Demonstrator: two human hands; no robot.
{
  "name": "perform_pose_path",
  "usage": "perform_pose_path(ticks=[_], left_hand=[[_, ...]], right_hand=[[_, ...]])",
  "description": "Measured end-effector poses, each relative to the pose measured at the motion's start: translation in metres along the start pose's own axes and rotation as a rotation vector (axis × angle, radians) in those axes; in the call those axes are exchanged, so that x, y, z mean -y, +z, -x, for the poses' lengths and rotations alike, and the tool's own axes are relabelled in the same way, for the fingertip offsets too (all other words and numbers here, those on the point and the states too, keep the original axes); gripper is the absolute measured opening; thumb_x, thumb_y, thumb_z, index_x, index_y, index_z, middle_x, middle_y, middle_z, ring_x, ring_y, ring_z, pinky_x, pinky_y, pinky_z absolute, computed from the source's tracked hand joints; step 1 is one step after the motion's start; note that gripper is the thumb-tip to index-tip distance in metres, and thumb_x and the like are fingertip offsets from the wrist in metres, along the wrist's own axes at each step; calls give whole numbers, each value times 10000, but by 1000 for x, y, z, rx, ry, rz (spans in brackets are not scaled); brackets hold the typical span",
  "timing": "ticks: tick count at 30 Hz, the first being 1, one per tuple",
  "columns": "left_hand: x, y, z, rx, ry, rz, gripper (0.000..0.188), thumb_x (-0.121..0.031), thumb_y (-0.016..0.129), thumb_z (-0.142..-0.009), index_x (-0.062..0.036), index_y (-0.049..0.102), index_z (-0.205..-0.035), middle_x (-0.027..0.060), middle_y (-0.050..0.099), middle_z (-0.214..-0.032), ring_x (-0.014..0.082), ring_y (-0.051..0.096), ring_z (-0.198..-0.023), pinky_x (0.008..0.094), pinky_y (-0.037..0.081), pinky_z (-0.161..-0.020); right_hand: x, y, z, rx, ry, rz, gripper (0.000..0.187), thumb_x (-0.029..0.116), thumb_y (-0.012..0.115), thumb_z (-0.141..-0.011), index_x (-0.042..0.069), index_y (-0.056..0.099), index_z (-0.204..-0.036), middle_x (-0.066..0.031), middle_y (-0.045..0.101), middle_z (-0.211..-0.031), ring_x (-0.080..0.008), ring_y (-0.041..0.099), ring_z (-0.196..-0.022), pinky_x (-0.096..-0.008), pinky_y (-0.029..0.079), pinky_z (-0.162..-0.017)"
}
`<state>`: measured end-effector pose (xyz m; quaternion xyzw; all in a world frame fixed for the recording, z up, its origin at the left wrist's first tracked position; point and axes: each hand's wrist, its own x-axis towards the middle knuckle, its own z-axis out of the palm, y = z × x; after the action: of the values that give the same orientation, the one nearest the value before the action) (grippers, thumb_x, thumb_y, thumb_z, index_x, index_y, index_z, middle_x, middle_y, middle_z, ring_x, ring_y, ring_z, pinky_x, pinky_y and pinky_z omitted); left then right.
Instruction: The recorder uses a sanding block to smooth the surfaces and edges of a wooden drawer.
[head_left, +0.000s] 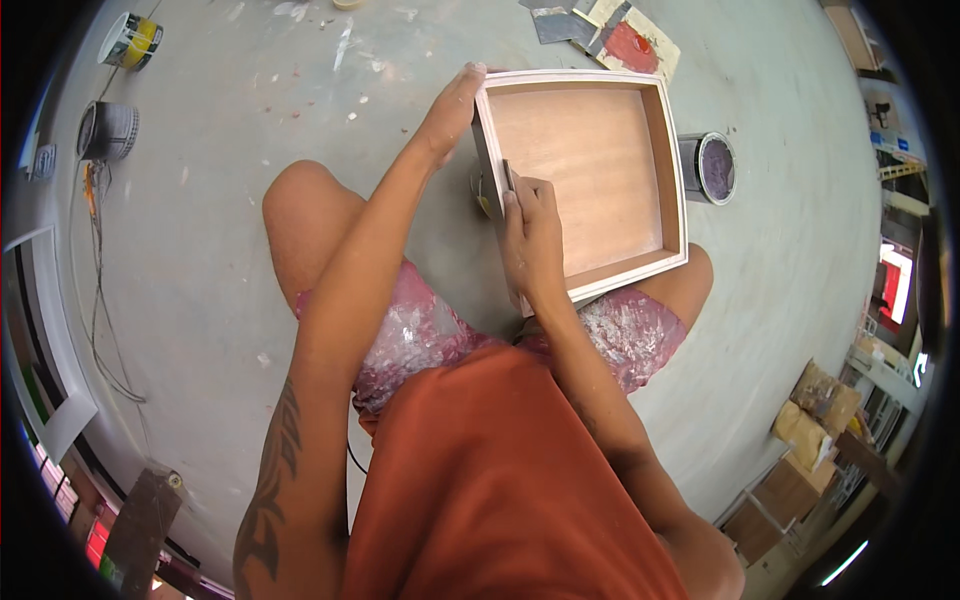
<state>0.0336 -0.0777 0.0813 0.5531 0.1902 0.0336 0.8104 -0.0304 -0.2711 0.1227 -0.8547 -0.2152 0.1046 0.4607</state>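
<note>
Above the person's crossed legs, a shallow wooden box (590,150) with a white rim was held open side up, its lower edge overlapping the right thigh (640,325); whether it rested there was hard to tell. The left hand (455,115) met the box's far left corner, most of its fingers out of sight behind the side, so how tightly they closed could not be told. The right hand (535,225) pinched a thin, dark piece (508,175) against the left rim, the hand hiding its lower part. A container (481,190) showed only as a sliver behind the box. Just right stood a can (716,168) with purplish contents, its left side partly covered. The top edge cut off a pale, round thing (348,4); 2 cans (108,132) sat far left.
</note>
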Motion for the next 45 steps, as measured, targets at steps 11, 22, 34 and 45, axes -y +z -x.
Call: perform_pose_path(ticks=[11, 22, 34, 45], left_hand=[[8, -6, 1, 85, -6, 15, 580, -469, 336, -1159, -58, 610, -1462, 116, 578, -1493, 232, 449, -1458, 394, 255, -1273], [27, -10, -20, -8, -2, -42, 575, -472, 343, -1160, -67, 578, -1494, 119, 609, -1452, 233, 525, -1375, 428, 359, -1209], [15, -6, -9, 48, 32, -43, 756, -475, 388, -1147, 90, 288, -1638, 217, 313, -1723, 290, 251, -1619, 374, 183, -1316], [14, -10, -8, 0, 81, -103, 757, -480, 396, -1144, 98, 310, -1626, 240, 337, -1708, 317, 273, -1614, 379, 199, -1313]], right_hand=[[-1, 4, -79, 10, -268, 189, 253, 16, 499, -1043, -32, 643, -1245, -279, 635, -1152, -492, 628, -1037, -514, 505, -899], [7, -7, -121, 163, -323, 296, 265, -105, 546, -920, -49, 631, -1164, -282, 646, -1107, -491, 629, -1046, -501, 511, -893], [7, -7, -119, 138, -368, 346, 207, -41, 558, -953, -45, 635, -1145, -265, 646, -1063, -488, 625, -994, -516, 505, -858], [13, -10, -120, 182, -403, 284, 209, -75, 549, -922, -48, 631, -1113, -255, 649, -1078, -487, 615, -1025, -518, 504, -878]])
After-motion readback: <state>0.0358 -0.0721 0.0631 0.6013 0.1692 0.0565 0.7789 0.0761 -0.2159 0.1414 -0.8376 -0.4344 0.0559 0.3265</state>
